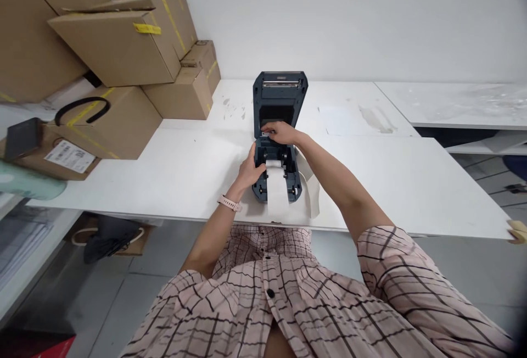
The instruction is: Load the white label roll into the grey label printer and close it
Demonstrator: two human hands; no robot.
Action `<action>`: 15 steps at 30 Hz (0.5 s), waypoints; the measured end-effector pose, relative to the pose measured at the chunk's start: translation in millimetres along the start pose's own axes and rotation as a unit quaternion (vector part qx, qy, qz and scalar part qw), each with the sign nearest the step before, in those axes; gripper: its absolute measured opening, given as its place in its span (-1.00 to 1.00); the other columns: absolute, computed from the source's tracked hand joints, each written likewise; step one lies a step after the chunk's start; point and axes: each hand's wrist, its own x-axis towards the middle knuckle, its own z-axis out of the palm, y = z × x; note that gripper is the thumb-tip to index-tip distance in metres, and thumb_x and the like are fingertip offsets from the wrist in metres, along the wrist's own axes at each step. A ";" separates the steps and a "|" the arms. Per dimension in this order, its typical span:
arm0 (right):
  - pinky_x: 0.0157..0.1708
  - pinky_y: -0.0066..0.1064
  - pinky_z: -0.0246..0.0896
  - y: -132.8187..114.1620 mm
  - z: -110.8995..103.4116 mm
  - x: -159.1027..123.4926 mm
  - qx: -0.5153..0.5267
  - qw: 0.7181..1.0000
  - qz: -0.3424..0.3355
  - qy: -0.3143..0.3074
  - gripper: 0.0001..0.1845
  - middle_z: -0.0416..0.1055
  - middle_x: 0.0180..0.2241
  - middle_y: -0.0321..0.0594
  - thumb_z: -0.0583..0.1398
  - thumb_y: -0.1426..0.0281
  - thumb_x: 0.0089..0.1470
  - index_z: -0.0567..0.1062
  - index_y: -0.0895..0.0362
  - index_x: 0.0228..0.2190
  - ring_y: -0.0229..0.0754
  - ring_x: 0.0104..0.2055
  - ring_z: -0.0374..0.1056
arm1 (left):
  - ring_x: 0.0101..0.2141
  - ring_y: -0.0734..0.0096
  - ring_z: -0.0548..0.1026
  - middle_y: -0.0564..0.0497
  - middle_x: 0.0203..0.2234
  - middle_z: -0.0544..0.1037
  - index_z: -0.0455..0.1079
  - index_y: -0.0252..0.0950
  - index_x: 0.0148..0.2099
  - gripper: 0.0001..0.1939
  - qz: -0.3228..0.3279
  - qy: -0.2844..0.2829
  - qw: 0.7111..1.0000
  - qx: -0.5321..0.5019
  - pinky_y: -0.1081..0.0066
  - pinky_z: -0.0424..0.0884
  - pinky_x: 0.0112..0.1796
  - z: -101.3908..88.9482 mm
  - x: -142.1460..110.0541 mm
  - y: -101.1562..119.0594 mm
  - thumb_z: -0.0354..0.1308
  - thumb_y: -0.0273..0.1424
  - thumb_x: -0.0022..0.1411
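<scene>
A dark label printer [258, 182] stands on the white table with its lid [281, 97] raised. Out over its front hangs a strip of white label paper [278, 193]. My left hand [249, 170] grips the printer's left side, thumb over the inner edge and fingers along the outside. At the back, near the lid's hinge, is my right hand [281, 132] with its fingers bent and pinched together. A small pale spot shows at those fingertips, but I cannot make out what they hold. More pale paper [313, 196] curls beside the printer on the right.
Cardboard boxes [119, 48] are stacked on the left, against the wall. A black curved band [82, 106], a labelled box [72, 157] and a mint-green bottle [31, 180] are near the left end. The table's front edge [370, 231] runs close to my body.
</scene>
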 end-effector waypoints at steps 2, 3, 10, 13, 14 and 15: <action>0.14 -0.31 0.40 -7.8 -4.1 -14.4 -0.026 0.999 -0.035 -0.015 -0.53 0.66 0.02 -0.13 0.15 0.64 0.10 0.63 0.18 0.00 -0.05 0.10 0.57 | 0.24 -0.19 0.43 -0.22 0.34 0.40 -0.25 -0.21 0.60 0.00 -0.007 -0.006 1.000 0.015 -0.08 0.34 0.21 -0.4 -0.2 1.9 0.16 -0.31 0.25; 0.10 -0.33 0.40 -11.8 -5.0 -22.2 -0.062 0.996 -0.050 -0.034 -0.57 0.66 0.00 -0.14 0.14 0.61 0.15 0.64 0.16 -0.02 -0.06 0.07 0.57 | 0.22 -0.20 0.44 -0.24 0.33 0.41 -0.25 -0.23 0.60 0.00 -0.009 -0.006 1.000 0.024 -0.08 0.35 0.20 -0.2 -0.2 2.7 0.15 -0.31 0.26; 0.36 0.02 -0.05 -31.9 21.8 -50.5 -0.297 0.938 -0.027 -0.175 -0.70 0.67 -0.16 0.11 0.19 0.60 0.13 0.68 0.25 -0.16 0.16 0.04 0.56 | 0.00 -0.03 0.56 -0.23 0.04 0.60 -0.28 -0.32 0.60 -0.02 -0.003 -0.006 0.998 0.054 0.02 0.41 0.09 -2.5 2.9 2.0 0.09 -0.39 0.26; 0.41 0.02 -0.22 -35.3 28.1 -50.3 -0.290 0.930 -0.049 -0.222 -0.66 0.68 -0.15 0.05 0.17 0.56 0.18 0.67 0.21 -0.09 0.11 0.04 0.56 | -0.16 0.08 0.57 -0.16 -0.12 0.63 -0.34 -0.33 0.60 0.01 0.004 -0.044 0.996 0.075 0.05 0.44 0.03 -11.0 5.0 2.4 0.06 -0.45 0.23; 0.41 0.01 -0.22 -36.2 27.4 -50.0 -0.283 0.928 -0.058 -0.236 -0.63 0.68 -0.12 0.04 0.16 0.56 0.18 0.66 0.19 -0.04 0.09 0.05 0.55 | -0.18 0.09 0.57 -0.16 -0.14 0.64 -0.34 -0.35 0.60 0.01 0.007 -0.055 0.995 0.086 0.06 0.45 0.02 -13.7 5.2 3.1 0.06 -0.47 0.21; 0.40 0.00 -0.20 -37.1 25.7 -49.8 -0.274 0.926 -0.066 -0.249 -0.59 0.67 -0.09 0.01 0.15 0.56 0.19 0.64 0.17 0.01 0.08 0.06 0.55 | -0.18 0.08 0.57 -0.17 -0.14 0.64 -0.34 -0.36 0.60 0.01 0.009 -0.061 0.993 0.098 0.06 0.44 0.02 -15.6 5.1 3.8 0.06 -0.48 0.21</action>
